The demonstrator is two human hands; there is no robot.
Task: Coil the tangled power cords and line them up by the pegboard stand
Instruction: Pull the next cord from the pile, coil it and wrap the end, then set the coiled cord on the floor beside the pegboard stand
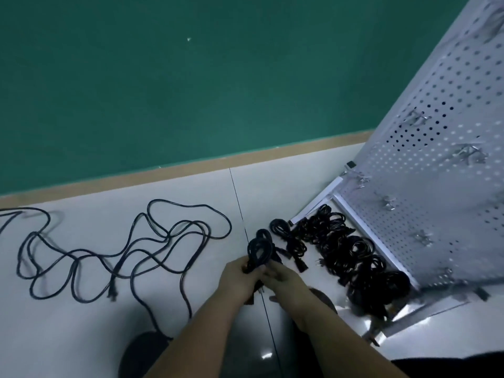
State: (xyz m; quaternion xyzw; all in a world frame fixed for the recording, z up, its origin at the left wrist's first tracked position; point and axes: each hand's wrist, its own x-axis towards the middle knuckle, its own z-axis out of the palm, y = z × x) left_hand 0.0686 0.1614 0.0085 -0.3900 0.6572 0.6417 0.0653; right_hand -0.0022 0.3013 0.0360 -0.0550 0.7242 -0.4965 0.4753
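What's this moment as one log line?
left hand, right hand: grip coiled cord | finished coils: beside pegboard stand | tangled cords: on floor

L hand [240, 279] and R hand [286, 279] are showing bare, as are both forearms [196, 331] running to 6 o'clock. Dark rounded shapes, poss. shoes, are poking in at 7 o'clock [144, 350] and 5 o'clock [323, 296]. Dark fabric [450, 368] is edging in approx 4 o'clock.

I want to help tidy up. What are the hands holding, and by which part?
The left hand and right hand both grip one coiled black power cord by the near end of its loops; the far end sticks out.
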